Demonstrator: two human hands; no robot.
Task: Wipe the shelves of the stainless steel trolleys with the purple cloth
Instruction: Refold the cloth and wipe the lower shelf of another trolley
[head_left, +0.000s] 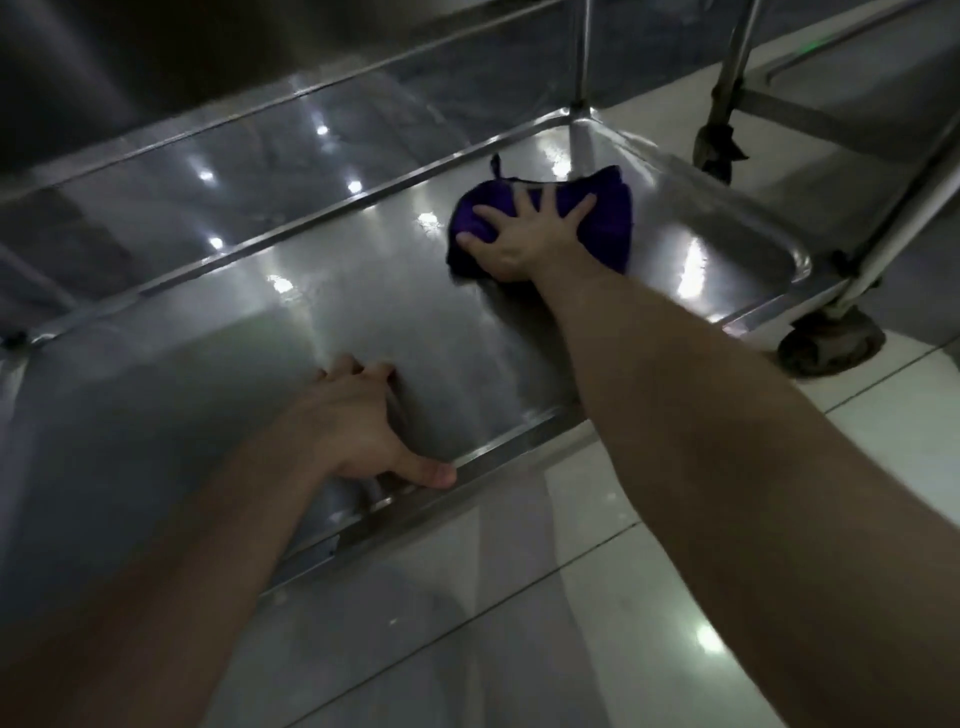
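Crouched low at the trolley, bottom shelf (363, 312) under both arms.

- Purple cloth (610, 213): bunched, lying flat on the shelf toward its far right end, near the corner post (579, 73).
- Right hand (524, 234): fingers spread wide and straight, palm pressing down on the cloth. No pinch, just weight on it.
- Left hand (358, 426): on the near side, fingers bent with tips on the steel, thumb laid along the near rim (519, 444). It holds nothing and looks like a brace.

Key relation: the shelf's long axis runs from lower left to upper right in my view. The cloth sits at the right end of that axis, up and right of the left hand and well apart from it. The right hand is the one on the cloth, so I judge the next stroke to be a pull back leftward along the long axis, toward the braced hand. Most of the bare steel lies that way.

Count:
- one cloth
- two hands
- one shelf in reach
- two trolleys, the second (779, 98) only partly in frame at upper right
- two casters, one (831, 343) on this trolley and one (719, 150) on the other

Dark steel fills the upper left. I can't tell whether it is an upper shelf.
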